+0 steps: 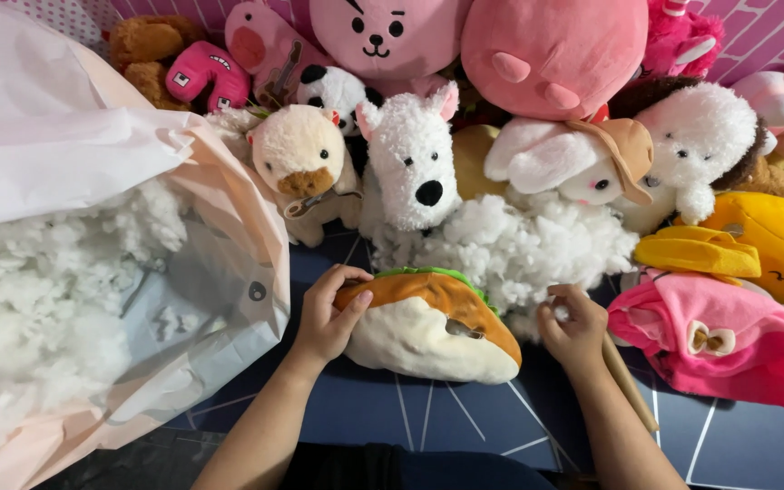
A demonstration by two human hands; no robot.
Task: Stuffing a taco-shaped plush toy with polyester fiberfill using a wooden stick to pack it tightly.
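The left hand [327, 319] grips the left end of a taco plush [433, 327], thumb on top of its tan shell and fingers curled round the end; the plush lies on the dark blue mat [446, 422] near its middle, with a strip of green along its top edge and its cream underside facing the camera. The right hand [573, 328] is just off the plush's right end, fingers pinched on a tuft of white stuffing [510, 245] from the loose heap behind; a wooden stick [630, 386] runs under that hand, its upper end hidden by the palm, so I cannot tell how it is held. The heap covers the lower bodies of a white dog [415, 159] and a white bunny in a tan hat [573, 159]. At the mat's left edge a big pale bag [65, 154] lies open, full of more stuffing, and is cut off by the frame at left and bottom. At the right edge a pink plush [719, 340] lies folded, its shape hard to read, below a yellow plush [764, 240] that is partly cut off. Along the far edge sit more toys, crowded and overlapping: a beige duck [297, 150], a panda [338, 91] mostly hidden, and large pink plushes [551, 50] cropped at the top.
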